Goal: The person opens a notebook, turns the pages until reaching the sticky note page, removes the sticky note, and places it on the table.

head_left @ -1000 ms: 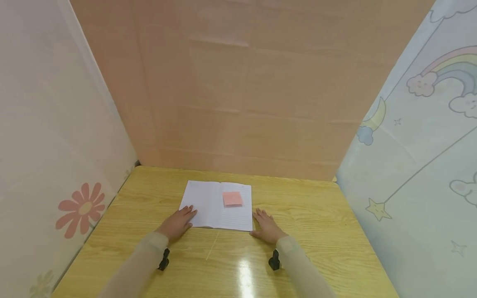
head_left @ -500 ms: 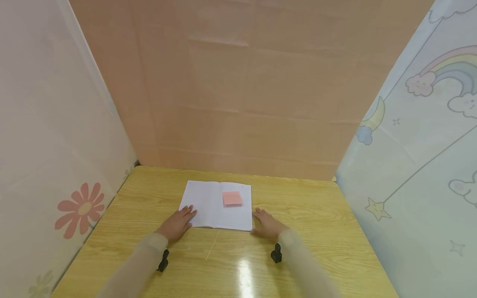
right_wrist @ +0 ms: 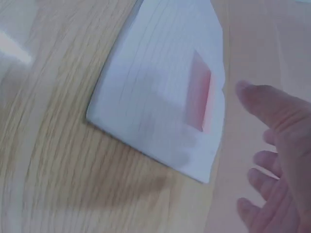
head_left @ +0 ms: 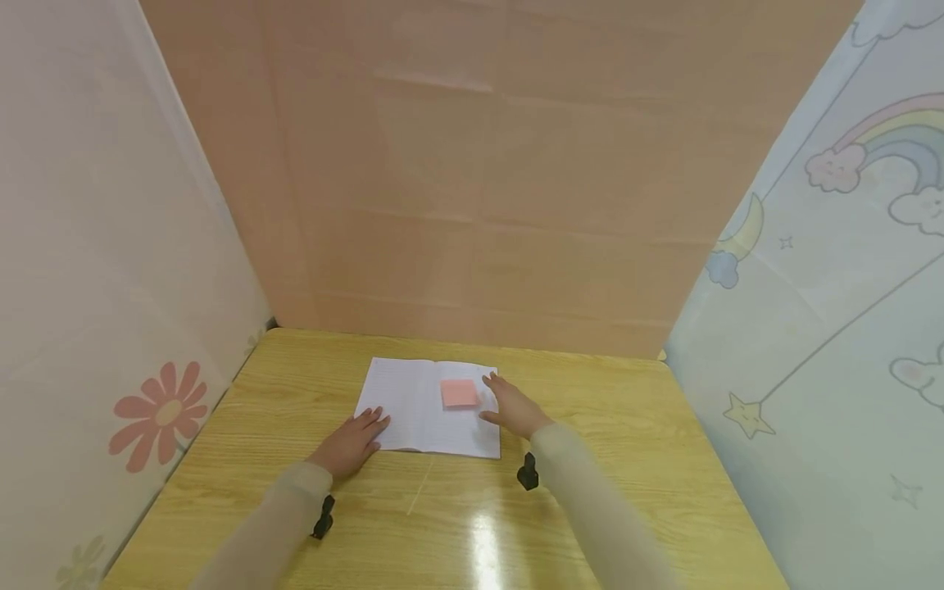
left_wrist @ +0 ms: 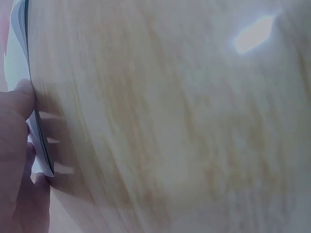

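Observation:
An open notebook (head_left: 401,410) with lined white pages lies on the wooden table. A pink sticky note (head_left: 460,392) sits on its right page, and in the right wrist view one side of the sticky note (right_wrist: 199,94) stands up off the paper. My left hand (head_left: 350,442) rests on the lower left corner of the notebook, fingers spread over the page edge. Above the notebook's right edge hovers my right hand (head_left: 516,407), thumb and fingers apart, holding nothing. Its fingertips are just to the right of the sticky note, not touching it.
The wooden table (head_left: 612,459) stretches around the notebook, with a bright light reflection (head_left: 485,549) near the front. A brown-orange sheet (head_left: 472,205) hangs behind the table. Patterned light panels (head_left: 833,328) stand at both sides.
My right hand has lifted from beside the notebook's lower right edge and moved up and left over the right page, toward the sticky note. The left hand has stayed in place.

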Tool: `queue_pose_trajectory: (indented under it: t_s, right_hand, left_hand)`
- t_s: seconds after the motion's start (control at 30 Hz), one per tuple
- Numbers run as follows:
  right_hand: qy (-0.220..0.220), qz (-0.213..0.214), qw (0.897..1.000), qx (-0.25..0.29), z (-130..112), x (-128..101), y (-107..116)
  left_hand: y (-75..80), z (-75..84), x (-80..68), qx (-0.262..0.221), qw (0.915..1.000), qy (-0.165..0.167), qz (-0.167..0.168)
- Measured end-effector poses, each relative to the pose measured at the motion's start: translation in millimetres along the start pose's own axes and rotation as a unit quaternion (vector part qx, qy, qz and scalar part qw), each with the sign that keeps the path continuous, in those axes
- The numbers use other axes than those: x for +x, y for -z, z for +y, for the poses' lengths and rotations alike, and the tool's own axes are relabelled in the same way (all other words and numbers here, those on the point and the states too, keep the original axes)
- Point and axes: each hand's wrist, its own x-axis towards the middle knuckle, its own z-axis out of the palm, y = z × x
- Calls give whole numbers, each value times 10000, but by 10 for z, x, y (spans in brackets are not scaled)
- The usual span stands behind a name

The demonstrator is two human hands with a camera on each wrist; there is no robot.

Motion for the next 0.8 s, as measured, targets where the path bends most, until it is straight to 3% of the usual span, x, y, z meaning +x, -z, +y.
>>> queue_pose_trajectory:
  t_s: [0.2, 0.47, 0.8]
  right_hand:
    - [195, 732, 9959, 488, -26, 156, -174]
    - [-163, 1178, 9819, 1473, 131, 308, -450]
    - [-888, 1580, 9596, 2154, 181, 419, -632]
  left_hand:
    - [13, 11, -5, -99, 9999, 27, 37]
    - [-2, 1, 7, 30, 10000, 44, 3]
    - [17, 34, -4, -75, 9999, 109, 23]
